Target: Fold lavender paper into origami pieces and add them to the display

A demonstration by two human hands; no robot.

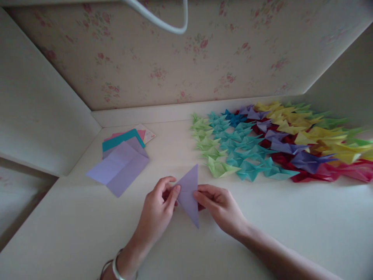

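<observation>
A sheet of purple origami paper (189, 192), folded into a triangle, is held up between my two hands just above the white desk. My left hand (160, 204) pinches its left corner between thumb and fingers. On the other side, my right hand (218, 206) grips the middle of the long, near-vertical right edge. Behind the paper the tips of some fingers are hidden. To the left lies a creased purple sheet (119, 165), spread out on a small pile of coloured papers.
Many folded paper figures in rows fill the right back of the white desk (233, 249): green ones (218, 167), turquoise ones (247, 171), purple ones (311, 160) and yellow ones (320, 136). A teal sheet (109, 144) lies in the left pile. A white cable (163, 25) hangs above.
</observation>
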